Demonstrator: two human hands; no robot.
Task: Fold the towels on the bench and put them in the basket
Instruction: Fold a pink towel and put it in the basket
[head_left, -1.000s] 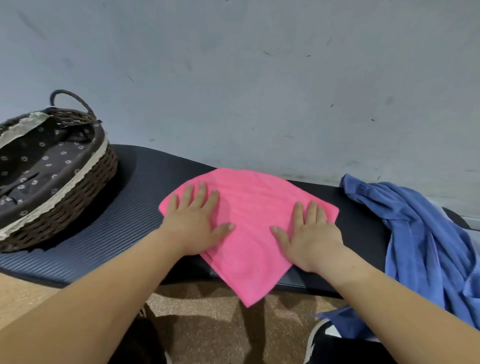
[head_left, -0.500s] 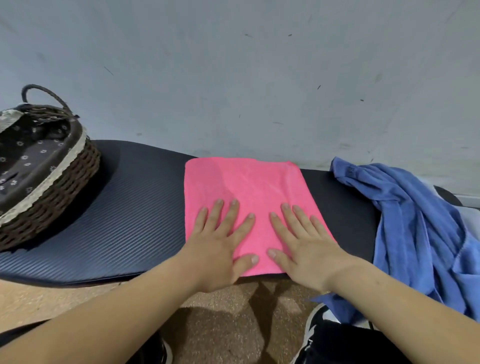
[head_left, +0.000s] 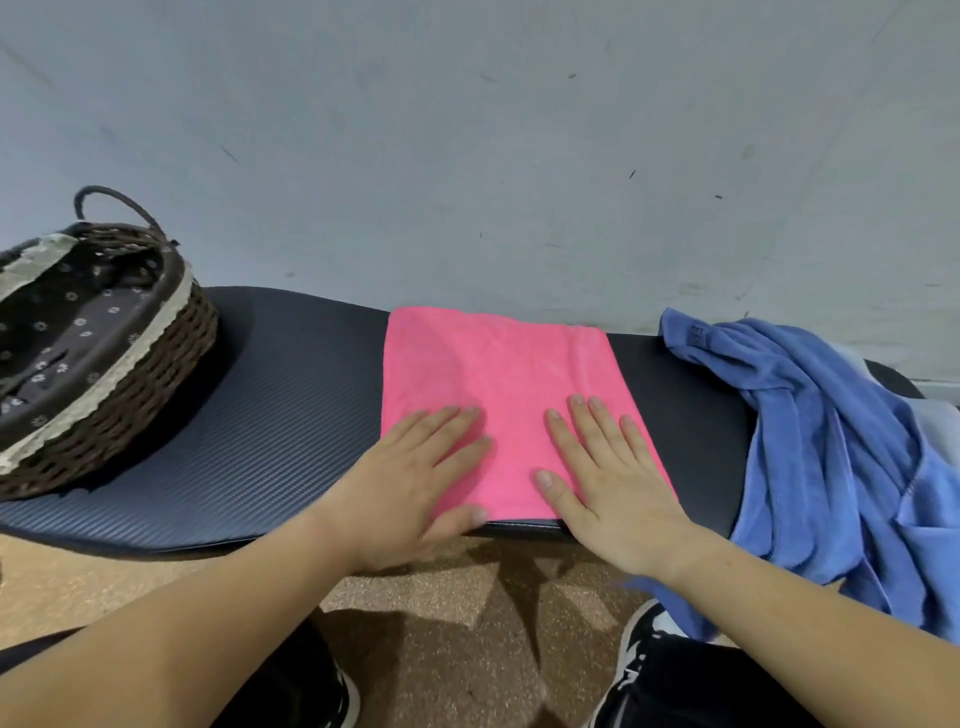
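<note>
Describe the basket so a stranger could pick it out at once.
A long dark bench runs along the grey wall. At its left end, apart from the pink towel, sits the basket. Unlike that flat cloth and the crumpled blue towel, it is brown wicker with a flower-print liner, cream lace trim and a loop handle.

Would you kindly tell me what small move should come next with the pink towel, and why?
Probably pinch its near corners and fold them toward the wall: the pink towel lies smooth on the bench, with the left hand and right hand flat on its near end.
</note>
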